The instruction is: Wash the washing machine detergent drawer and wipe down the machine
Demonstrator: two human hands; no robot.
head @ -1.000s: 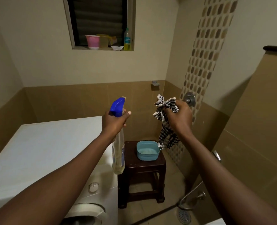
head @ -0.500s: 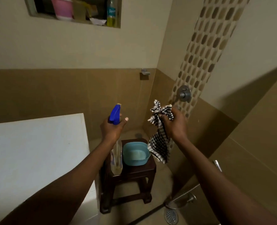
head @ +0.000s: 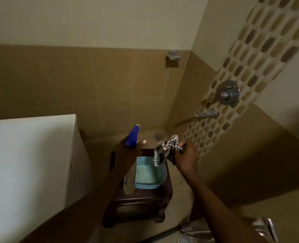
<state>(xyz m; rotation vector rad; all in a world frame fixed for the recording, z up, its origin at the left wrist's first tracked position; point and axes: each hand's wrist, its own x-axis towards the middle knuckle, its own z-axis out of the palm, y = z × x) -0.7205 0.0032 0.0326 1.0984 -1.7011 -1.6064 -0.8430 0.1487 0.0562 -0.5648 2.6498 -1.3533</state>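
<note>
Head view: the white washer (head: 27, 155) fills the lower left with its flat top showing, and just to its right a dark stool (head: 145, 197) stands on the floor, carrying a blue basin (head: 147, 186) with pale liquid in it. Above the stool the left hand (head: 127, 155) has its fingers wrapped round the neck of a clear spray bottle (head: 129, 181) with a blue head, thumb raised, and the bottle hangs down by the basin's left edge. The right hand (head: 185, 158) clutches a bunched checked cloth (head: 164, 149), whose loose end dangles over the basin's right rim.
</note>
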